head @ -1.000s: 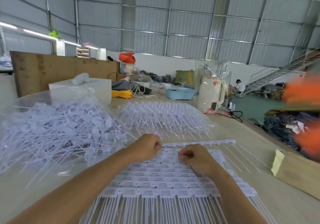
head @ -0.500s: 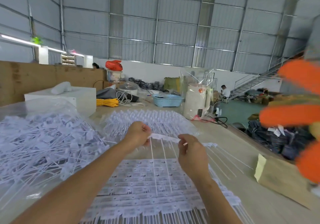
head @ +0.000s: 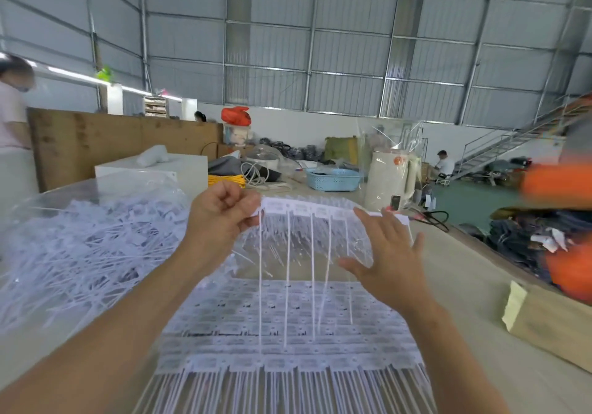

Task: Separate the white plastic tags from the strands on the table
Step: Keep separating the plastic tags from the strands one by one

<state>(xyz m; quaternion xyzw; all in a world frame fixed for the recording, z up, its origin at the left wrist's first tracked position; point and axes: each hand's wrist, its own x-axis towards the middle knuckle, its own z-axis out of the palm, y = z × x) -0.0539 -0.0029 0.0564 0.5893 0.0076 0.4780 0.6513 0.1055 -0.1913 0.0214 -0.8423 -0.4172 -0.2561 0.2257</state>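
My left hand [head: 221, 218] pinches the left end of a row of joined white plastic tags [head: 307, 207], lifted above the table with several thin strands hanging down from it. My right hand [head: 389, 253] is spread, fingers straight, at the right end of that row, touching it from below. Under both hands lies a stack of tag sheets [head: 288, 327] with strands pointing toward me. A heap of loose separated tags [head: 80, 253] sits in clear plastic at the left.
A second pile of tags [head: 320, 244] lies behind the lifted row. A cardboard box [head: 551, 320] stands at the right table edge. A white box [head: 153, 170], blue basket [head: 333, 179] and white appliance [head: 390, 179] stand further back. People stand left and right.
Both hands rose from the stack, lifting one row of tags with its strands. My right hand let go its pinch and spread its fingers.
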